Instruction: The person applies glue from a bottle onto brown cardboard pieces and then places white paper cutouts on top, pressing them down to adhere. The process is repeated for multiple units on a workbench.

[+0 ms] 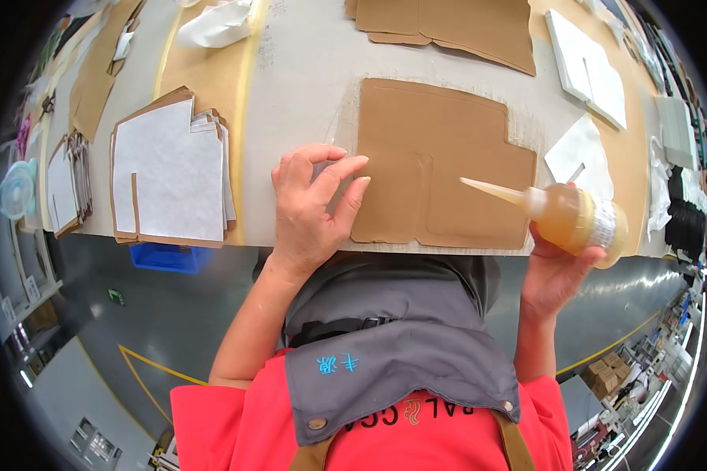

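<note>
My right hand (548,276) grips the bottle (580,224), its long axis running left and slightly up, nozzle (491,189) over the panel (448,125). The panel lies flat on the table (291,94), just right of my left hand (313,192), the nearer one, fingers loosely curled, thumb and forefinger slightly apart; whether they touch it, I cannot tell.

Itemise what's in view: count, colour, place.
Table: 1, pale grey, centre
Squeeze bottle: 1, amber, near right
Cut panel: 1, brown, flat at centre
Brown sheets: count unclear, brown, far centre
White-topped stacks: 2, white over brown, left
White pieces: several, white, right
Crumpled sheet: 1, white, far side, left
Crate: 1, blue, below table's left edge
Rim clutter: uncountable, mixed, background
Apron: 1, grey, lower centre
Shirt: 1, red, beneath apron
Left hand: 1, bare, by panel's left edge
Right hand: 1, bare, gripping bottle
</note>
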